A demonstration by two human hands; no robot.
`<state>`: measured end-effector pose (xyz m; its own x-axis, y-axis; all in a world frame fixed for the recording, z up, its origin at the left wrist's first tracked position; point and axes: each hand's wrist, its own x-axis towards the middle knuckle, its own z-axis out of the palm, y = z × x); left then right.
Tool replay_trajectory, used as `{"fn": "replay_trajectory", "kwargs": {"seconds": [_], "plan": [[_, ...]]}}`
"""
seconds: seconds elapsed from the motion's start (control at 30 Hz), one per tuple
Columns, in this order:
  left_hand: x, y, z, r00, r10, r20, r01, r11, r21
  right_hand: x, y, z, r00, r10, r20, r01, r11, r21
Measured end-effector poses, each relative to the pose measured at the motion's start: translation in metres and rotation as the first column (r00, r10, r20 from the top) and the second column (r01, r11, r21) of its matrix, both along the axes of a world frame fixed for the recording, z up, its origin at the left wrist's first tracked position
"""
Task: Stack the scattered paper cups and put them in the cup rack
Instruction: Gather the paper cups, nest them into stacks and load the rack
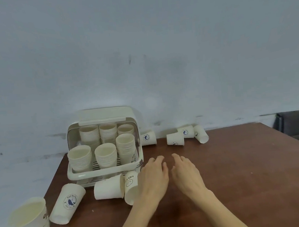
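While both of my hands hover palm-down over the brown table (pixel 237 160), neither grips anything: my left hand (pixel 154 177) and my right hand (pixel 186 172) sit side by side with a narrow gap between them, fingers loosely spread and pointing toward 12 o'clock.

At 10 o'clock from my hands stands the cup rack (pixel 103 171), a cream box with its lid flipped up against the wall (pixel 158 50). Six stacks of paper cups already stand in it, three in the back row and three in front; the front right stack (pixel 126 147) rises higher than its two neighbours.

Loose cups lie scattered around. Just at 9 o'clock from my left hand, a cup printed "HELLO" (pixel 130 185) lies tipped over, partly hidden under my left wrist, and touches a plain cup (pixel 108 188) lying on its side before the rack. Farther toward 8 o'clock lies a cup with a blue round logo (pixel 67 204), and beside it, at the table's corner, an upright cup (pixel 31 219) that overhangs the edge.

At 12 o'clock, a cup (pixel 148 138) lies just beside the rack's right wall. Toward 1 o'clock, three more cups (pixel 186 134) lie clustered near the wall, well apart from my hands. A dark chair (pixel 296 126) shows at 2 o'clock beyond the table.
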<state>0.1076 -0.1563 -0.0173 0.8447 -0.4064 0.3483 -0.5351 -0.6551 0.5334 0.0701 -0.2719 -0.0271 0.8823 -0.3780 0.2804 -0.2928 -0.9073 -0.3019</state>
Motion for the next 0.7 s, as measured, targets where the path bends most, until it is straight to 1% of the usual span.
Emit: {"fn": "replay_trajectory", "kwargs": {"seconds": [0.23, 0.43, 0.7], "plan": [[0.010, -0.031, -0.014, 1.000, -0.024, -0.012, 0.025, 0.997, 0.073, 0.000, -0.041, -0.011, 0.998, -0.064, -0.020, 0.065, 0.998, 0.017], [0.029, -0.042, -0.023, 1.000, -0.022, -0.008, 0.023, 0.993, 0.116, 0.009, -0.076, -0.018, 0.993, -0.110, -0.051, 0.110, 0.994, -0.003], [0.056, -0.062, -0.031, 0.999, -0.037, 0.016, 0.033, 0.977, 0.213, 0.040, -0.111, -0.028, 0.987, -0.144, -0.072, 0.143, 0.990, -0.014]]}}
